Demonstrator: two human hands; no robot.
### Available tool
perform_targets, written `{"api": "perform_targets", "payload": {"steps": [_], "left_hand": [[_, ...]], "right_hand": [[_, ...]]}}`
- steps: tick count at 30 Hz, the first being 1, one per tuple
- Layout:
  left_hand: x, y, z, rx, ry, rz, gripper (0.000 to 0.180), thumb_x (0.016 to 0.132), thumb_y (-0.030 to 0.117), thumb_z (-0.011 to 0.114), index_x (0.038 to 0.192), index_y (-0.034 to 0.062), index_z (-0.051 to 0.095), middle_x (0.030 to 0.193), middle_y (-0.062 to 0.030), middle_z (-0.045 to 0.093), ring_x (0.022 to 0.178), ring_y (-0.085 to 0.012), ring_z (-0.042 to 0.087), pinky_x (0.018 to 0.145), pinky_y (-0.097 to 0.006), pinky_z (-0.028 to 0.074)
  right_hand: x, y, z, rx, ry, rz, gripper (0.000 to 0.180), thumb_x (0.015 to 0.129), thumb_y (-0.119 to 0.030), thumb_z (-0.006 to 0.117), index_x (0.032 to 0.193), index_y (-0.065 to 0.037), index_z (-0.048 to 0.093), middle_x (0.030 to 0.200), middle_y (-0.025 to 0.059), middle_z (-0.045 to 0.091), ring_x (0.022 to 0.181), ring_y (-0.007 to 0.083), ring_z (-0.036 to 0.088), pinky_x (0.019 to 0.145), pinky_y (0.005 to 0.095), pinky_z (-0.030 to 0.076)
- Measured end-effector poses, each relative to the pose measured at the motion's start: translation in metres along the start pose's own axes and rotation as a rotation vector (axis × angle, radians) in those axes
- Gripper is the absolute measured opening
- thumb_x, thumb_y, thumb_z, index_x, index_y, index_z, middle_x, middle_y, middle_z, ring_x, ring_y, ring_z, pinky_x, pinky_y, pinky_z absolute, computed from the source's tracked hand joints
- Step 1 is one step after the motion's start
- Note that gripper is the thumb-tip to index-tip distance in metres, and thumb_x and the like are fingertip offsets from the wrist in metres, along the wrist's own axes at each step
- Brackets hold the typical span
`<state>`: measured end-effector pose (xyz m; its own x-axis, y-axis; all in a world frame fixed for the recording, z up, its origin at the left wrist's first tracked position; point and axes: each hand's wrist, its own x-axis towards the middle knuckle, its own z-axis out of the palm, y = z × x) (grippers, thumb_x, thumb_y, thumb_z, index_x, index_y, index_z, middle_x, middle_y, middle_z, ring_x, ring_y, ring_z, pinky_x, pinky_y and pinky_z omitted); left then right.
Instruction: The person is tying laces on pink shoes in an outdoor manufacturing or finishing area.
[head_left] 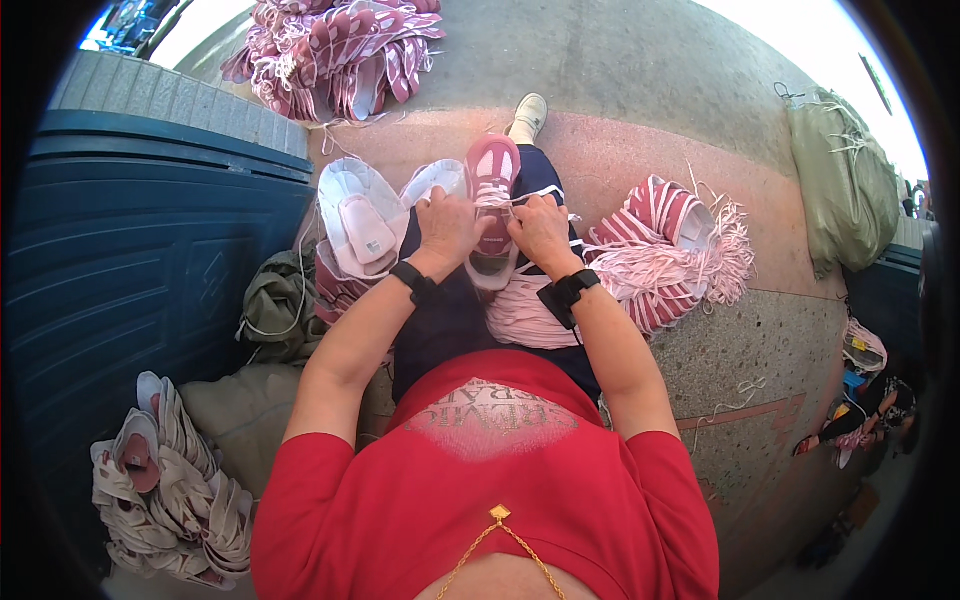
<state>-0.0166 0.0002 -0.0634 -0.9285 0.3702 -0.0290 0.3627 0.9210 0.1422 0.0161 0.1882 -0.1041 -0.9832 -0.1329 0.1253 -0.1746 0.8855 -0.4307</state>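
Note:
A dusty-pink shoe upper [493, 150] with a pale toe overlay lies across my legs, its toe pointing away from me. White shoelace [492, 193] crosses its front. At the shoe's left edge my left hand [447, 228] is closed, fingertips pinching the lace. My right hand [543, 230] is closed on the other side, pulling a stretch of the same lace out to the right. Just left of my left hand rest white-lined uppers [358, 215]. Below my right hand, a bundle of pale pink laces [525, 312] lies on my lap.
Stacked pink-and-white uppers [650, 265] with trailing laces lie at right. A larger heap of uppers [345, 50] sits far left on the floor. Beige uppers [165, 490] stand near left beside a blue panel [150, 230]. A green sack [845, 180] stands far right; another person [870, 415] is partly visible.

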Motion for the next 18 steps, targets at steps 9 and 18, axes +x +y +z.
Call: {"api": "perform_targets", "payload": {"steps": [9, 18], "left_hand": [[0.009, -0.016, 0.009, -0.287, 0.113, 0.050, 0.018, 0.081, 0.021, 0.067, 0.094, 0.0085, 0.072, 0.088, -0.0113, 0.072, 0.092, -0.0338, 0.064, 0.076, -0.048, 0.052], [0.103, 0.030, 0.019, -0.539, -0.503, 0.136, 0.047, 0.079, 0.004, 0.064, 0.125, -0.0064, 0.062, 0.090, -0.0236, 0.071, 0.066, -0.0305, 0.070, 0.059, -0.040, 0.055]], "right_hand": [[0.000, 0.002, -0.004, -0.006, -0.052, 0.009, 0.018, 0.076, -0.026, 0.066, 0.080, -0.012, 0.077, 0.088, 0.0079, 0.066, 0.096, 0.0280, 0.059, 0.078, 0.0464, 0.044], [0.000, -0.001, -0.003, 0.016, -0.015, 0.026, 0.028, 0.090, -0.035, 0.064, 0.081, -0.012, 0.077, 0.085, 0.0080, 0.067, 0.092, 0.0277, 0.060, 0.076, 0.0454, 0.042]]}}
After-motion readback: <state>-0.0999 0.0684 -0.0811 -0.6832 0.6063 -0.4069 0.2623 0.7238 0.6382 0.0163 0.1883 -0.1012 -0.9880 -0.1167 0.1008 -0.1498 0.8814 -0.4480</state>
